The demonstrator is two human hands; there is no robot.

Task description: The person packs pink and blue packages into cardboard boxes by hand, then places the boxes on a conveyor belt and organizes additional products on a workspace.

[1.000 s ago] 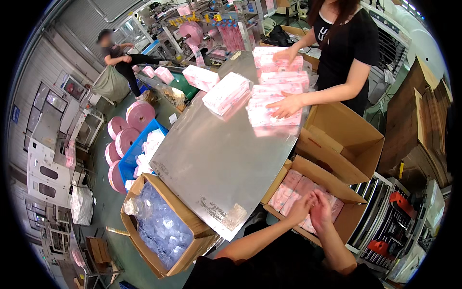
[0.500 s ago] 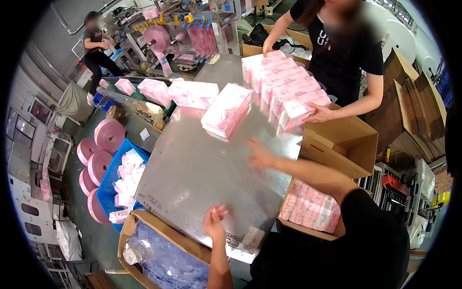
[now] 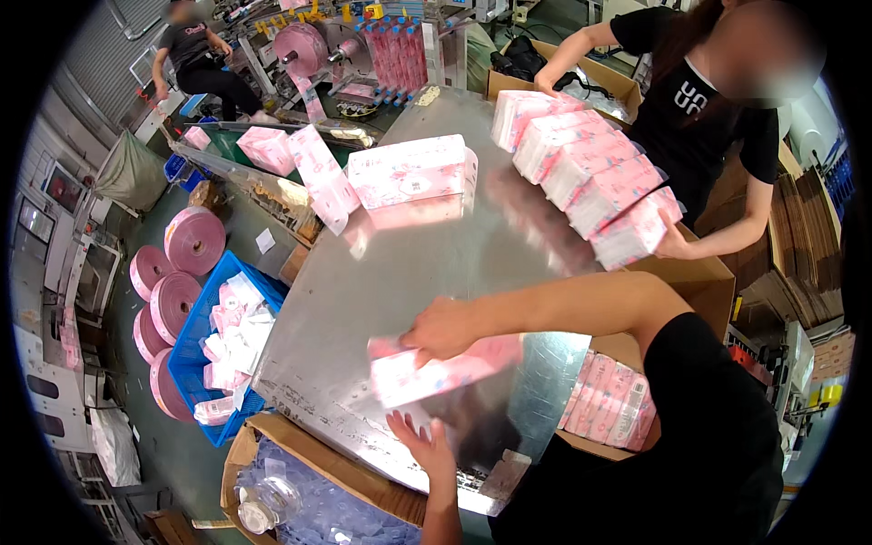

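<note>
Right hand [image 3: 445, 327] clasps the pink pack [image 3: 450, 372]; left hand [image 3: 432, 449], fingers spread, should support the near side lightly.

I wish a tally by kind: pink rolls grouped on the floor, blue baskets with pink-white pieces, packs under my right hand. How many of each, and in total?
Pink rolls: 5
Blue basket: 1
Pack under your right hand: 1
Total: 7
</note>
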